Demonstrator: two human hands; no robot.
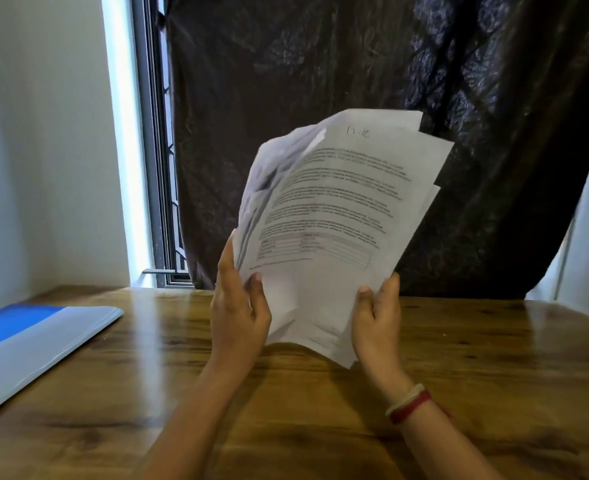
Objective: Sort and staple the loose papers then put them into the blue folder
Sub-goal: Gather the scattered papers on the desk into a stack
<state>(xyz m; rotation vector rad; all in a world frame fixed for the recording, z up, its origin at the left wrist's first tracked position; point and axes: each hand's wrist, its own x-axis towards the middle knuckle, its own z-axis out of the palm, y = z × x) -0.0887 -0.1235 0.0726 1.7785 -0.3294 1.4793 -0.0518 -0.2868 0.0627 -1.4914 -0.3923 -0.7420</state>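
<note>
A sheaf of loose printed papers (338,209) is held upright above the wooden table (493,358), its sheets fanned and uneven at the top. My left hand (239,306) grips the lower left edge, thumb on the front page. My right hand (377,317) grips the lower right edge, thumb on the front as well. The front page carries blocks of text, a small table and a handwritten note at the top. The blue folder (26,337) lies flat at the table's left edge, shining in the light. No stapler is in view.
A dark curtain (355,64) hangs behind the table. A window frame (154,168) and a white wall stand at the left. A red and white band sits on my right wrist (409,403).
</note>
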